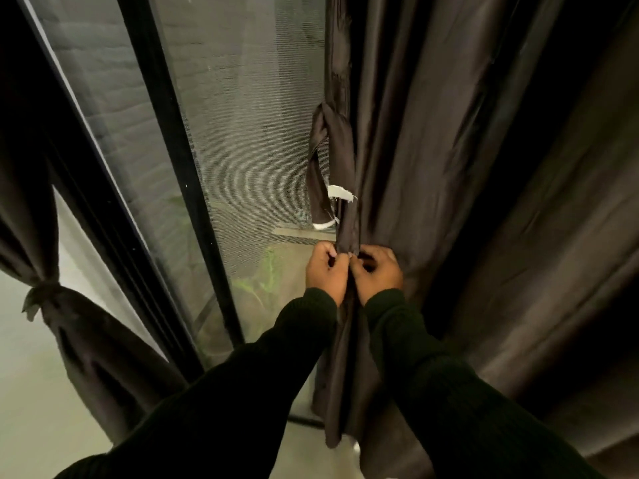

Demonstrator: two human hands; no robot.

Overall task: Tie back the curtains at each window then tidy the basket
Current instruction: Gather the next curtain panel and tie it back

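Here, beside the screened window (242,140), the left hand (325,271) and right hand (378,273) both pinch a knotted tie-back strip (347,233) hanging against the dark curtain (432,167); left of the window, another curtain (69,323) hangs already tied.

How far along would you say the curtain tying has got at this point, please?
Done: the left curtain is already cinched with a knot. In hand: the left hand and right hand both pinch a fabric strip at the right curtain, which hangs loose. Left: finishing that tie; no basket is in view.
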